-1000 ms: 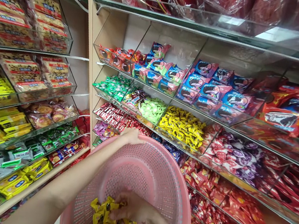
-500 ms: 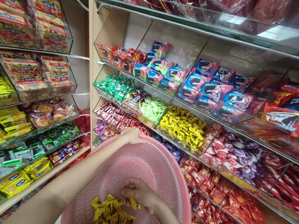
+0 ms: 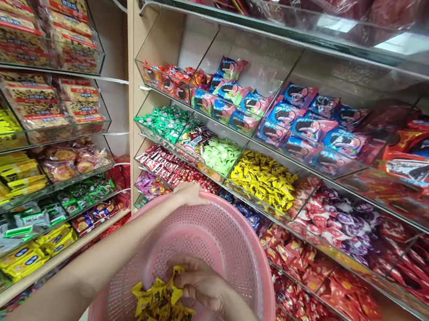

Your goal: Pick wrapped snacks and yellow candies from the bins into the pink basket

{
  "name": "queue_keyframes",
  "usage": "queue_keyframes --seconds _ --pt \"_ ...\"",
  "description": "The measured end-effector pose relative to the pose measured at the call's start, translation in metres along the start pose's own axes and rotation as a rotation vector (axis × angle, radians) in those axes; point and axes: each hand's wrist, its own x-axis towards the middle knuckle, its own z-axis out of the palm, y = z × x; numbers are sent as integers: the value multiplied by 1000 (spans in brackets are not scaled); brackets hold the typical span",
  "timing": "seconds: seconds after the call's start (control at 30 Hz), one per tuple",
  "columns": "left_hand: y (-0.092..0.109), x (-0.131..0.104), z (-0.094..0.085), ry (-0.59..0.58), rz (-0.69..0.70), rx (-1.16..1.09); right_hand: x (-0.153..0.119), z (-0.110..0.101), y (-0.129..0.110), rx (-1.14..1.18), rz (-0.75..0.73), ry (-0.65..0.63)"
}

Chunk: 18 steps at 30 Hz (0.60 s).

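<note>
A pink perforated plastic basket (image 3: 265,277) is tilted in front of me, its inside toward me. My left hand (image 3: 189,194) is closed over its far rim. Low in the basket lies a heap of yellow wrapped candies (image 3: 161,317) with dark print. Just above that heap, inside the basket, my right hand (image 3: 201,283) has its fingers bent around a yellow wrapped candy (image 3: 177,275). Part of the fingers is hidden in shadow and behind the hand.
Behind the basket, clear shelf bins hold yellow candies (image 3: 262,179), green candies (image 3: 166,122), purple and white candies (image 3: 345,222) and blue-pink cookie packs (image 3: 287,115). Packaged biscuits (image 3: 31,99) fill shelves on the left. A glass shelf edge (image 3: 300,33) runs overhead.
My right hand has shifted slightly left over the heap, and a yellow candy now stands upright at its fingers. The left hand and the basket have stayed put.
</note>
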Motion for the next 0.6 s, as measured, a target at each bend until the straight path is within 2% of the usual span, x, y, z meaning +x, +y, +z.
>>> queue_keyframes --seconds 0.13,0.23,0.4,0.5,0.6 --pt "2 1 0 0 -2 2 1 8 10 -42 56 -96" --pt "2 1 0 3 0 1 -1 12 9 -21 21 -132" --pt "0 3 2 1 5 0 -9 14 -9 16 -101 45" --pt "0 3 2 0 2 0 -14 10 -17 -57 -109 102" --pt "1 3 0 -5 -6 -2 -14 5 -12 -109 -86 153"
